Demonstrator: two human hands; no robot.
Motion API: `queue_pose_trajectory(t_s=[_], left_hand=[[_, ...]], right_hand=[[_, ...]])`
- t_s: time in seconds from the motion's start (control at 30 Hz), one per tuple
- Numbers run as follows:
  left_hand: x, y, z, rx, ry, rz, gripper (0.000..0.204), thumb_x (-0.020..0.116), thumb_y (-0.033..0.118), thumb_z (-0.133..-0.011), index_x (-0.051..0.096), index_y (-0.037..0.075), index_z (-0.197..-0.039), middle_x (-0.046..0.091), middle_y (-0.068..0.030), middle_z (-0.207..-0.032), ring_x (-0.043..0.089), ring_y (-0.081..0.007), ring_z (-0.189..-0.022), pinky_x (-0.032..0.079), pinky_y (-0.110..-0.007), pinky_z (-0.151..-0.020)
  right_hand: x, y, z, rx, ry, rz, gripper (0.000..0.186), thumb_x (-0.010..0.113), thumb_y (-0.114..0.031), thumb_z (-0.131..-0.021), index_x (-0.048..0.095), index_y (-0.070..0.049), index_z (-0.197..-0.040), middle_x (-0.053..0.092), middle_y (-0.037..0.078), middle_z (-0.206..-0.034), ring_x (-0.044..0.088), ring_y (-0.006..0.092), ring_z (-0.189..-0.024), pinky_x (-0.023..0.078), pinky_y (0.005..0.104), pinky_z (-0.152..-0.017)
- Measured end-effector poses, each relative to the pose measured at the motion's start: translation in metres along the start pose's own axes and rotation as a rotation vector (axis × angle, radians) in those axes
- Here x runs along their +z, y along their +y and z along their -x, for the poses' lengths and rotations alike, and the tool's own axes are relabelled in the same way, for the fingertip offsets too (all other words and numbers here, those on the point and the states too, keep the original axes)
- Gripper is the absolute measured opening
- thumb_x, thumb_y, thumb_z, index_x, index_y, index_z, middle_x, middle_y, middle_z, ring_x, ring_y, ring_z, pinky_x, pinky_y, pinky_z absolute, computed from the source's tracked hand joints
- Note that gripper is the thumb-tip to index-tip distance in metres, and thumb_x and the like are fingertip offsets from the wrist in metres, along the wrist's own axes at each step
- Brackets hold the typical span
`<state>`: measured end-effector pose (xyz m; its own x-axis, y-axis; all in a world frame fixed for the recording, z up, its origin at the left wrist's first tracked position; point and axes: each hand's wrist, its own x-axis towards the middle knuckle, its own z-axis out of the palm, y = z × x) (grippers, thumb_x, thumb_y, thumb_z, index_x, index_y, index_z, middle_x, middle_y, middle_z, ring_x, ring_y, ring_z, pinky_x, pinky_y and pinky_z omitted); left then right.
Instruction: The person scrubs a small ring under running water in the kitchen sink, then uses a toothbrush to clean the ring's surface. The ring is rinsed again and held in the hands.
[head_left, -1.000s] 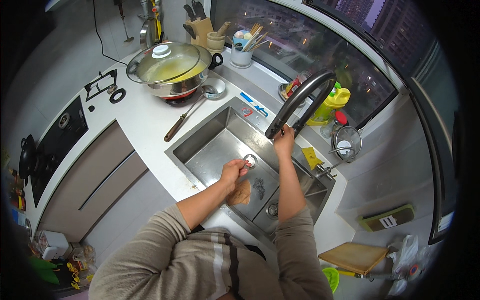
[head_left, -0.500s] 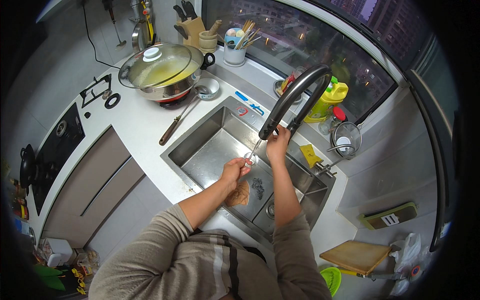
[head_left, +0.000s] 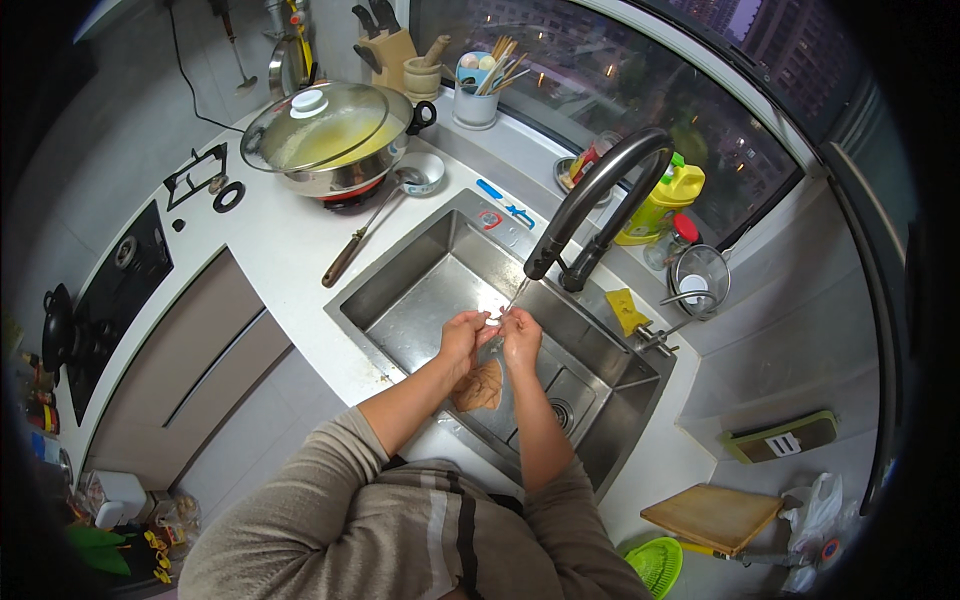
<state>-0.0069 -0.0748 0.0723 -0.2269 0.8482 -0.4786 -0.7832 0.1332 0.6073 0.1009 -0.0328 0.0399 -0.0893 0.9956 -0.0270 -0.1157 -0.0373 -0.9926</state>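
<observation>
My left hand [head_left: 463,336] and my right hand [head_left: 520,340] meet over the stainless sink [head_left: 395,305], both pinched on a small white object [head_left: 492,318] that I cannot make out further. A thin stream of water [head_left: 517,292] runs from the dark curved faucet [head_left: 553,225] down at the fingers. Below my left hand, a flat brown piece of something [head_left: 480,392] lies on the sink's bottom, partly hidden by that arm.
A lidded steel pot [head_left: 330,150], long-handled ladle [head_left: 352,245] and small bowl [head_left: 426,172] stand behind left. A yellow sponge [head_left: 625,310], yellow jug [head_left: 670,200], jar and strainer [head_left: 700,265] sit right. A wooden board [head_left: 710,515] leans low right.
My right hand has let go of the faucet and come down left beside my left hand, at the white object. The water, absent a second ago, is running.
</observation>
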Motion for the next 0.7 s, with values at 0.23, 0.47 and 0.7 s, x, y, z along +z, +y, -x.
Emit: queue_pose_trajectory(t_s=[0.23,0.47,0.7], left_hand=[[-0.007,0.004,0.002,0.070,0.025,-0.184,0.009,0.050,0.001,-0.087,0.055,-0.003,-0.094,0.061,-0.0119,-0.091,0.062,-0.0188,-0.070,0.054,-0.025,-0.064],[-0.007,0.004,0.005,0.129,-0.012,-0.323,0.009,0.051,0.004,-0.087,0.058,-0.002,-0.091,0.062,-0.0082,-0.085,0.059,-0.0147,-0.065,0.050,-0.024,-0.059],[-0.007,0.001,0.000,0.133,-0.049,-0.287,0.009,0.053,0.004,-0.087,0.059,-0.002,-0.092,0.062,-0.0070,-0.085,0.060,-0.0140,-0.064,0.050,-0.024,-0.060]], right_hand=[[-0.006,-0.019,-0.001,0.037,-0.176,0.019,0.026,0.054,0.000,-0.082,0.056,0.005,-0.108,0.061,0.006,-0.075,0.058,0.0111,-0.065,0.047,0.0227,-0.061],[-0.014,-0.036,-0.002,0.028,-0.235,0.094,0.023,0.053,0.001,-0.081,0.056,0.004,-0.104,0.062,0.006,-0.073,0.056,0.0100,-0.059,0.046,0.0228,-0.057],[-0.012,-0.033,0.000,-0.005,-0.287,-0.046,0.028,0.054,0.003,-0.081,0.053,0.003,-0.108,0.059,0.004,-0.075,0.053,0.0076,-0.063,0.043,0.0210,-0.059]])
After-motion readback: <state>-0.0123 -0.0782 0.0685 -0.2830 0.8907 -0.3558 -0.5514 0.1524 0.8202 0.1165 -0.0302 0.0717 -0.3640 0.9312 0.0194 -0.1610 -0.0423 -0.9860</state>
